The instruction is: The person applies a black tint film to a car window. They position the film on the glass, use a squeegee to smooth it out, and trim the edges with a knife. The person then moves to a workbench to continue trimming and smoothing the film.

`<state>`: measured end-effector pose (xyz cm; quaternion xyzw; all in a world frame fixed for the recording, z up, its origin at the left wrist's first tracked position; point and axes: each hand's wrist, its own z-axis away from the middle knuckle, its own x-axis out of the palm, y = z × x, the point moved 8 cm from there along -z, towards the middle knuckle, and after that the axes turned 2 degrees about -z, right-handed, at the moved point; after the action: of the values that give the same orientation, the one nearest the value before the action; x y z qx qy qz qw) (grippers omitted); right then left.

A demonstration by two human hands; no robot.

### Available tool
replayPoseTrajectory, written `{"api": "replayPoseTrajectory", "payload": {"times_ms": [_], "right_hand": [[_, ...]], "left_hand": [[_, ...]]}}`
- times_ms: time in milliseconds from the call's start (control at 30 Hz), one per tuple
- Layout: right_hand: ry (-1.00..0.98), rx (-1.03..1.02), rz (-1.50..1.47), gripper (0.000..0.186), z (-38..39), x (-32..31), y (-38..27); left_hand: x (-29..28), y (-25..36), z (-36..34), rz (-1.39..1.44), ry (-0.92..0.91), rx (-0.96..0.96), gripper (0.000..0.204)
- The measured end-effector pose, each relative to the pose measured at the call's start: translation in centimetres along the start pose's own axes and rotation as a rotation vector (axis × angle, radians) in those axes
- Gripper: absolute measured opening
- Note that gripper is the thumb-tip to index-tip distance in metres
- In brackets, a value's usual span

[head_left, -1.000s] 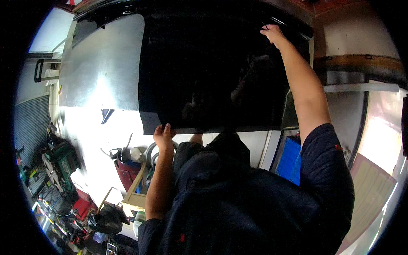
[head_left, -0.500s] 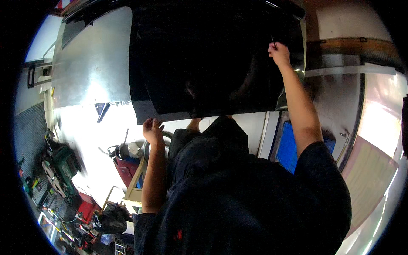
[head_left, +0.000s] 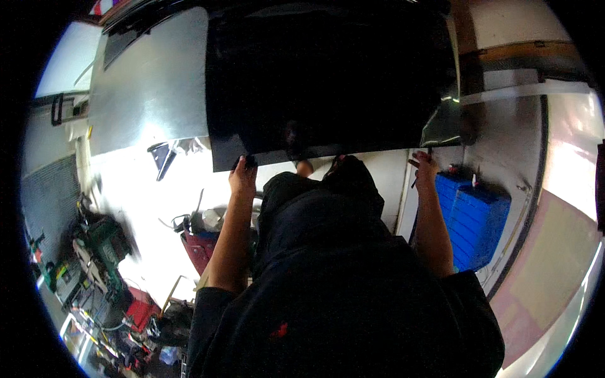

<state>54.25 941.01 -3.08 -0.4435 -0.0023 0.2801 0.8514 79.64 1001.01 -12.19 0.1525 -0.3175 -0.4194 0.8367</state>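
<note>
A large glossy black sheet (head_left: pixel 328 88) spreads in front of me, its near edge running just beyond my knees. At the left part of that edge, my left hand (head_left: pixel 242 178) is closed with fingertips on the sheet's border. My right hand (head_left: pixel 426 169) is at the near right corner, fingers bent, with a thin dark pen-like tool (head_left: pixel 414 183) in them; its exact kind is too small to tell. Beside that corner a see-through shiny flap (head_left: pixel 443 124) shows. Left of the black sheet lies a silvery grey sheet (head_left: pixel 151 82).
A blue drawer cabinet (head_left: pixel 469 220) stands to the right, small items on top. On the left are a dark red bag (head_left: pixel 199 249), a red box (head_left: pixel 142 309) and cluttered tools (head_left: pixel 104 340). A small black piece (head_left: pixel 162 160) hangs by the grey sheet's near edge.
My right hand has come down from the sheet's far right side to its near right corner, still with the thin tool. The left hand has shifted slightly up and right. My view has moved too.
</note>
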Motion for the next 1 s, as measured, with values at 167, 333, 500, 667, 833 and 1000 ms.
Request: {"api": "replayPoseTrajectory", "payload": {"times_ms": [167,333,500,667,833,1000], "right_hand": [[-0.016,0.019,-0.401,0.013,-1.6,1.3,1.5],[0.011,0.054,-0.328,0.012,-1.3,2.4,1.2],[-0.021,-0.031,-0.269,0.012,-2.0,1.9,1.4],[-0.042,-0.061,-0.205,0.012,-1.3,1.2,2.2],[-0.183,-0.011,-0.180,0.013,-0.9,-1.2,6.9],[-0.106,0.105,-0.001,0.043,1.9,-4.4,14.3]], "left_hand": [[2.4,1.4,2.0,-0.044,0.059,0.074,0.019],[1.6,1.6,1.4,-0.088,0.050,0.115,0.019],[1.1,2.3,1.1,-0.121,0.042,0.079,0.017],[0.5,2.6,1.9,-0.188,0.111,0.036,0.017],[1.2,3.0,1.8,-0.275,0.102,0.064,0.017],[-0.5,1.9,0.7,-0.461,0.008,-0.045,0.017]]}}
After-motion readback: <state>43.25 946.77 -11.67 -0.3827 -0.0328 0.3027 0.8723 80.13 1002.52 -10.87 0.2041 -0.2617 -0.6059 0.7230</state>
